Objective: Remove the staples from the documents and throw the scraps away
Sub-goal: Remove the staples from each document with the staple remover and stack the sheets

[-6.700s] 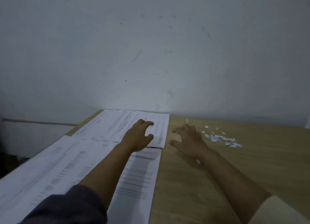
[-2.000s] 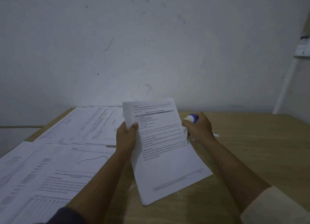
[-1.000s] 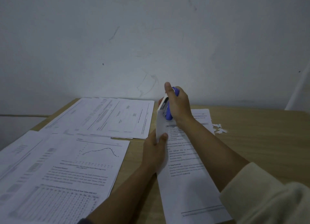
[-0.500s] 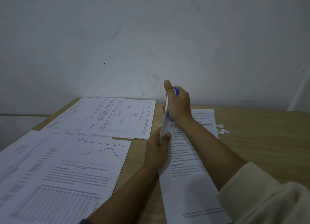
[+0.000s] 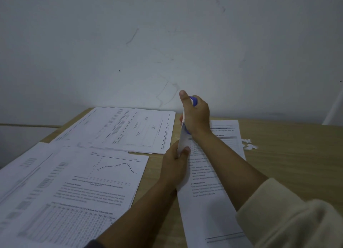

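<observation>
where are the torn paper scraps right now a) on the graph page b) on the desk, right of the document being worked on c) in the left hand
b: the paper scraps lie on the wooden desk just right of the document.

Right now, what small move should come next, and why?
Probably squeeze the staple remover and ease it away: the right hand holds it at the raised corner of the document, and the left hand pinches that edge below.

My left hand (image 5: 175,166) pinches a lifted page (image 5: 181,142); my right hand (image 5: 196,116), just above, grips a blue tool (image 5: 194,100).
</observation>
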